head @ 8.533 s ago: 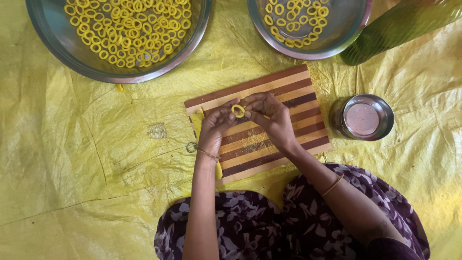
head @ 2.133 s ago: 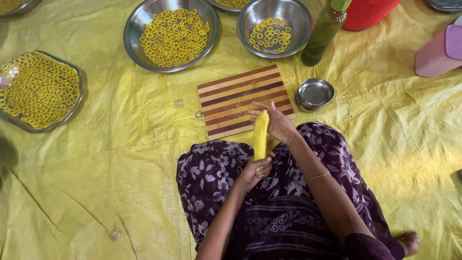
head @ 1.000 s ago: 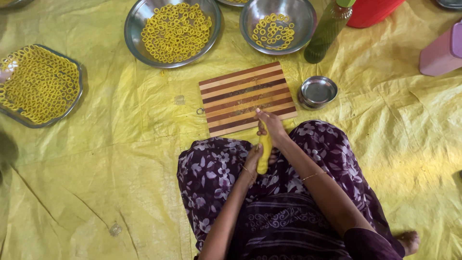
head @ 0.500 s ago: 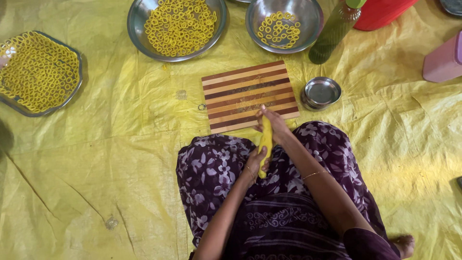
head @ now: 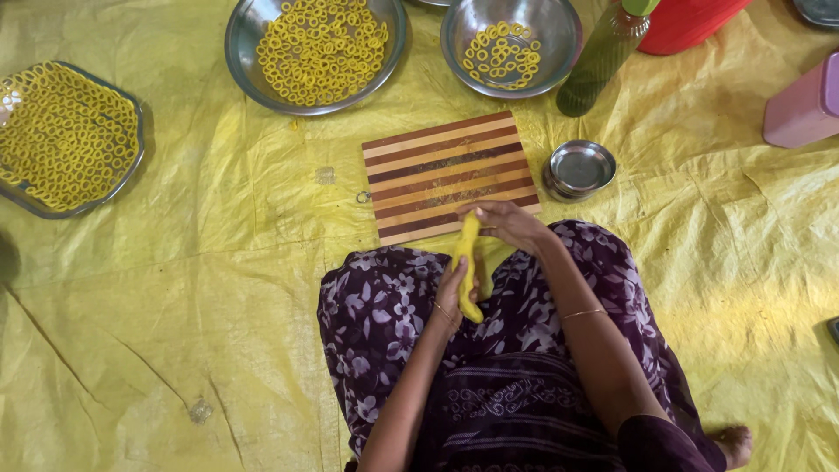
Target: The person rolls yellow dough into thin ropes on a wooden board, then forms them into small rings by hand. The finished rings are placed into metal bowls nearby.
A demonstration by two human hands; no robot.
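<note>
I hold a long yellow roll of dough [head: 468, 262] between both hands over my lap. My left hand [head: 454, 293] grips its lower end. My right hand [head: 507, 223] pinches its upper end, just at the near edge of a striped wooden board [head: 446, 170]. The board lies on a yellow sheet [head: 218, 288] in front of my knees, with nothing on it.
A large steel bowl [head: 240, 61] and a smaller one [head: 568, 35] hold yellow dough rings at the far side. A tray [head: 131, 166] of rings sits far left. A small steel dish [head: 578, 168], a green bottle [head: 603, 57], a red tub [head: 690, 22] and a pink box [head: 804, 105] stand right.
Earlier both hands shaped a ring on the board. Since then they have come back to my lap with a dough roll, which my hands keep stretching and lowering slightly.
</note>
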